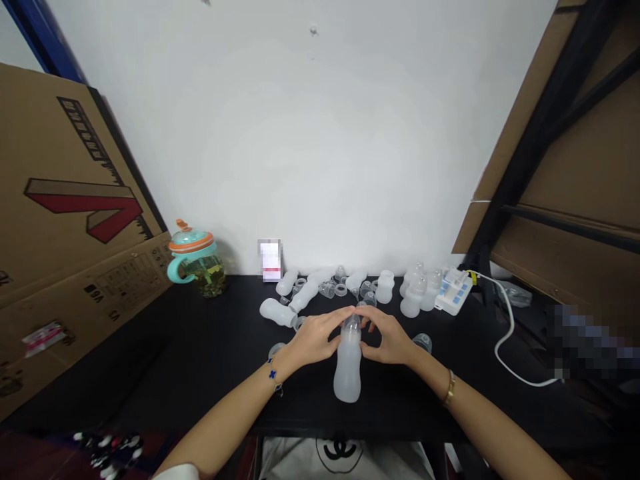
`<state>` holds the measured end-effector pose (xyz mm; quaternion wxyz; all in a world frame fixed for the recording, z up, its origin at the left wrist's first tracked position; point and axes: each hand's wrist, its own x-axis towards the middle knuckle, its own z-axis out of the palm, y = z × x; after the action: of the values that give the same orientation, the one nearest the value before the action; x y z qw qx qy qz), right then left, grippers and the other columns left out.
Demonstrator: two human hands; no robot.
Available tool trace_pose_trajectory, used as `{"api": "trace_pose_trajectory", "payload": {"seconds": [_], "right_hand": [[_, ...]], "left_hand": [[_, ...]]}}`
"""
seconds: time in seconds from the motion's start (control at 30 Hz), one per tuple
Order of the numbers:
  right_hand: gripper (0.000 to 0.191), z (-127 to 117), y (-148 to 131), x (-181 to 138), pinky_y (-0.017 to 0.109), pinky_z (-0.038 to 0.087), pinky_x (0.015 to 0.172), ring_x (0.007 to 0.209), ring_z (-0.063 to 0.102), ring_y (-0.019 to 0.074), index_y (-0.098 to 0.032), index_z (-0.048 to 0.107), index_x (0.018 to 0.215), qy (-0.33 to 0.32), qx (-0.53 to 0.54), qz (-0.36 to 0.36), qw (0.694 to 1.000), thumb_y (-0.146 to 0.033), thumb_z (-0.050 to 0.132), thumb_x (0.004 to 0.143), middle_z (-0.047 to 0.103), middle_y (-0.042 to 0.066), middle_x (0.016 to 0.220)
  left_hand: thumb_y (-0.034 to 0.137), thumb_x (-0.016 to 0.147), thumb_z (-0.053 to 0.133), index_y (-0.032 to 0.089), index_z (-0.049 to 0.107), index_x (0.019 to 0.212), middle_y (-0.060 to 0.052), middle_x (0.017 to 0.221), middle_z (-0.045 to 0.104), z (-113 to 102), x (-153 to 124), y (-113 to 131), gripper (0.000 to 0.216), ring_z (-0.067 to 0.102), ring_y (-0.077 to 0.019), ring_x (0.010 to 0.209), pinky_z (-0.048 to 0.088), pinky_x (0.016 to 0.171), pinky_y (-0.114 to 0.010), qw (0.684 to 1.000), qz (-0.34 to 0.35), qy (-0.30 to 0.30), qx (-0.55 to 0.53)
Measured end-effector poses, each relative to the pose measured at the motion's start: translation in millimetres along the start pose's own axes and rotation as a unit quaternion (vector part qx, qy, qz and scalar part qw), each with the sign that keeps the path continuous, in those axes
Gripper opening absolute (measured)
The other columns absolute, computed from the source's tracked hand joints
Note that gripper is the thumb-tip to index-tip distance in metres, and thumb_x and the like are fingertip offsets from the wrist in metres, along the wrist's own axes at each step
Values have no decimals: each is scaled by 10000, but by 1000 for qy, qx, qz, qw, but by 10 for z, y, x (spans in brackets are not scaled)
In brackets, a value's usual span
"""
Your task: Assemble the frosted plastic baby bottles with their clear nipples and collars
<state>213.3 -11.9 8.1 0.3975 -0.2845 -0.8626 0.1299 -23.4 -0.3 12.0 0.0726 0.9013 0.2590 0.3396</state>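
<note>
A frosted white baby bottle [347,370] stands upright near the front of the black table [210,360]. Both of my hands meet at its top. My left hand [317,337] curls its fingers around the clear nipple and ring [352,325] on the bottle's neck from the left. From the right, my right hand [387,340] pinches the same top. A clear cap [423,342] lies just behind my right hand, and another clear part [275,350] lies by my left wrist.
Several more white bottles [417,293], rings and clear nipples [340,288] lie along the wall. A white power strip [454,291] with a cable sits at the right. A teal and orange cup [197,263] stands at the left, beside a cardboard box [65,220].
</note>
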Motion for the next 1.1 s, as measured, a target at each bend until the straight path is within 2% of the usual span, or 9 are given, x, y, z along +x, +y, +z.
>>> {"api": "trace_pose_trajectory", "payload": {"seconds": [0.27,0.53,0.73,1.1], "right_hand": [[679,-7,7,-8,310,559,642,789,625,175,-268,435,1396,-4,-7,2,1000,-216,677,764,636,91,1227],[689,-8,19,-9,313,566,644,766,628,169,-275,429,1398,0,-19,-2,1000,-196,668,757,638,86,1221],[684,-6,27,-10,311,566,632,755,633,168,-272,425,1403,7,-22,-12,1000,-225,674,767,646,88,1214],[702,-8,1,-6,316,583,643,756,622,163,-286,391,1453,-2,-29,-11,1000,-208,632,798,619,90,1289]], "left_hand": [[103,852,572,321,359,1493,-32,1454,552,3,3,-7,709,688,-200,1110,592,949,-363,1000,-7,5,-11],[96,875,551,328,327,1507,-14,1470,535,-23,20,30,709,608,-208,1246,557,1013,-366,1000,-8,-1,0],[112,873,557,328,352,1494,-27,1451,554,-21,14,25,689,687,-196,1109,590,951,-360,1000,-12,-2,-5],[90,871,547,330,331,1506,-28,1472,527,-13,5,3,713,691,-171,1075,599,926,-335,1000,-7,16,-23]]}}
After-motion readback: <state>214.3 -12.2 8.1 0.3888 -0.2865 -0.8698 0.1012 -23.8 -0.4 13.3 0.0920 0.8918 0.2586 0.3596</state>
